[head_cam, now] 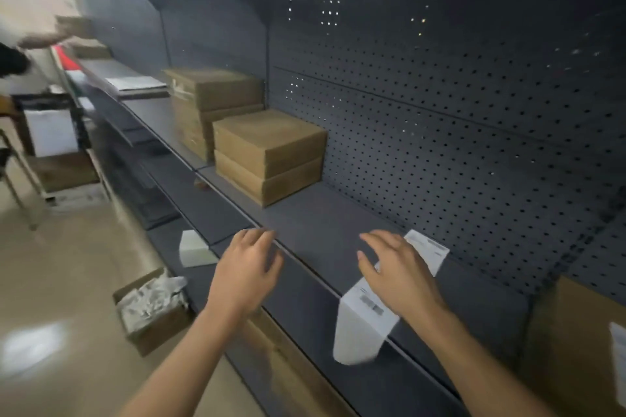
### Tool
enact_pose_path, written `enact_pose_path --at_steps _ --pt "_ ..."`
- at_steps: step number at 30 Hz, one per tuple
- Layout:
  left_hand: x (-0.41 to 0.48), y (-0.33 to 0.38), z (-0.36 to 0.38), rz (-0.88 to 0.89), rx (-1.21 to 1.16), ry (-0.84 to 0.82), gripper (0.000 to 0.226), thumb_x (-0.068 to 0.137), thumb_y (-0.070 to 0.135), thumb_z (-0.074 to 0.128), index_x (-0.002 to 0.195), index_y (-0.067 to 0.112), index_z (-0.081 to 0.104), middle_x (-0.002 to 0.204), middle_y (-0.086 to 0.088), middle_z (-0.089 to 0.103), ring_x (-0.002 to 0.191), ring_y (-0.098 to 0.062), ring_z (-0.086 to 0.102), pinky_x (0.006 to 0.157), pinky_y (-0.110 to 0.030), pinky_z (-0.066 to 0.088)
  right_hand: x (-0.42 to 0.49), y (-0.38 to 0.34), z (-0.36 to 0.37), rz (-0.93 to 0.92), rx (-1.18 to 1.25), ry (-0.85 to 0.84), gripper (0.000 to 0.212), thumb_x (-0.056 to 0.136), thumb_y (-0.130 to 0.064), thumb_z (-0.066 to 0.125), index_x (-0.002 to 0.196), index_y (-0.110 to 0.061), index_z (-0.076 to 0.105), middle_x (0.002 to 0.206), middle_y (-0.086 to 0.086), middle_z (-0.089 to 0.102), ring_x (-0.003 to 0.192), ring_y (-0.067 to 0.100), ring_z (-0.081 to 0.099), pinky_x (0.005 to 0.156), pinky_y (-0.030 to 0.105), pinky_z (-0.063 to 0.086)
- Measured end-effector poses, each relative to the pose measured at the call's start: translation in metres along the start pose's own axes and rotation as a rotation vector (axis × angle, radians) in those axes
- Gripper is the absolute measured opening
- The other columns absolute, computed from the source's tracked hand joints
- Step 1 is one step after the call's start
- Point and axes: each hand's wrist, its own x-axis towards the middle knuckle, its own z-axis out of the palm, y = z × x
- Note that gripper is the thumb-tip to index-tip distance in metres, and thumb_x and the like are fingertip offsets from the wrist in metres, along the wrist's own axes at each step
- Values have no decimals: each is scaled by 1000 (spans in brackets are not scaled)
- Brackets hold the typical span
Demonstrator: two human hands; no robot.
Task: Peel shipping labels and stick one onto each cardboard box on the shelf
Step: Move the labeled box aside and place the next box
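The grip of my right hand (pixel 399 274) is wide, fingers spread over the label strip (pixel 364 322), which drapes over the front edge of the shelf (pixel 321 213). My left hand (pixel 247 267) is also wide, holding nothing. Stacked cardboard boxes (pixel 267 152) sit farther left on this shelf.

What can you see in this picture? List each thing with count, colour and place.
shelf: one, dark grey, pegboard back
stacked boxes: at least four, brown, on the shelf
labelled box: one, brown, far right
label strip: one, white, draped over the shelf edge
open carton: one, brown, on the floor
small box: one, white, lower shelf
left grip: one bare hand, open, by the shelf edge
right grip: one bare hand, open, over the label strip
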Motion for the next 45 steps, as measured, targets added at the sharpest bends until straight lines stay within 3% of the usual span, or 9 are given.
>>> enact_pose_path --at_steps 6,12,22,30,37,39,42,45 --pt "12 -114 -25 -63 -15 100 38 93 28 62 128 16 62 128 2 60 123 -20 50 103 -36 46 73 -96 58 -138 8 -56 45 101 -40 46 141 -21 52 141 -7 51 131 11 44 109 28 37" --pt "43 -198 -32 -169 -41 101 42 96 32 56 137 21 56 137 6 54 131 -16 43 108 -31 39 136 -148 97 -205 39 -81 43 101 -42 43 141 -26 49 140 -13 48 131 5 40 108 22 32" --pt "182 -263 -29 -92 15 87 43 97 31 55 137 16 55 137 0 56 131 -22 45 107 -36 41 260 -174 135 -197 76 142 31 93 -28 61 120 -14 66 122 1 63 115 21 56 98 39 48" --pt "314 -271 -25 -23 -96 31 45 98 34 53 140 21 48 138 -2 53 128 -23 46 100 -36 42 336 -145 134 2 8 225 39 96 -31 55 128 -10 62 133 8 59 128 23 50 105 44 44" --pt "394 -280 -1 -2 -301 -102 53 97 38 53 144 16 46 142 -7 51 126 -29 51 102 -38 43 349 -135 130 354 -2 131 59 101 -48 41 152 -18 35 160 4 28 146 23 26 116 43 32" --pt "411 -282 7 -1 -377 -153 56 96 38 55 147 17 43 144 -8 50 131 -30 48 106 -37 39 349 -136 135 497 70 116 67 100 -50 42 156 -19 23 162 4 23 146 23 26 116 41 33" --pt "431 -284 16 -60 -563 -278 56 96 36 58 148 22 42 144 -5 51 134 -28 46 106 -32 37 350 -138 144 736 290 100 77 98 -57 42 158 -24 8 157 1 33 139 24 39 107 36 41" --pt "448 -293 26 -147 -737 -461 65 85 49 60 146 31 45 141 0 54 127 -26 53 109 -36 40 351 -142 155 856 496 149 69 98 -55 43 157 -29 18 146 -12 45 128 16 49 108 34 40"
